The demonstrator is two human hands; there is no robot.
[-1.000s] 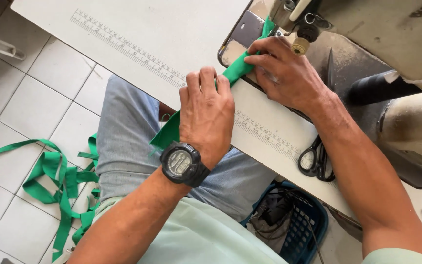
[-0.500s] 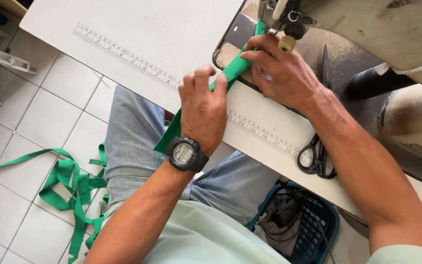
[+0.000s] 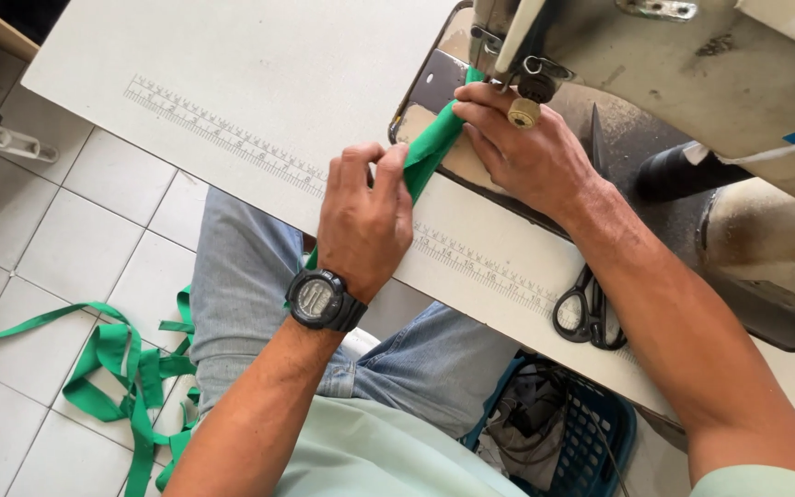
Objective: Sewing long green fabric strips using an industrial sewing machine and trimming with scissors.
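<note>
Floor, nearest: loose coils of the green strap [image 3: 121,368] lay on the white tiles, left of the person's knees; a blue basket [image 3: 591,442] sat under the bench to the right.
Left hand [image 3: 365,221]: wearing a black wristwatch [image 3: 322,299], it was closed on the strap at the near edge of the bench [image 3: 259,83], fingers curled over the fold.
Scissors [image 3: 586,308]: black-handled, lying on the bench to the right, untouched.
Right hand [image 3: 522,152]: farther in, fingers pressed flat on the strap, pinning it beside the needle.
Step, as I judged it: feeding the folded strap under the presser foot of the sewing machine [image 3: 683,74].
Strap's look: bright green, flat, woven, creased lengthwise.
</note>
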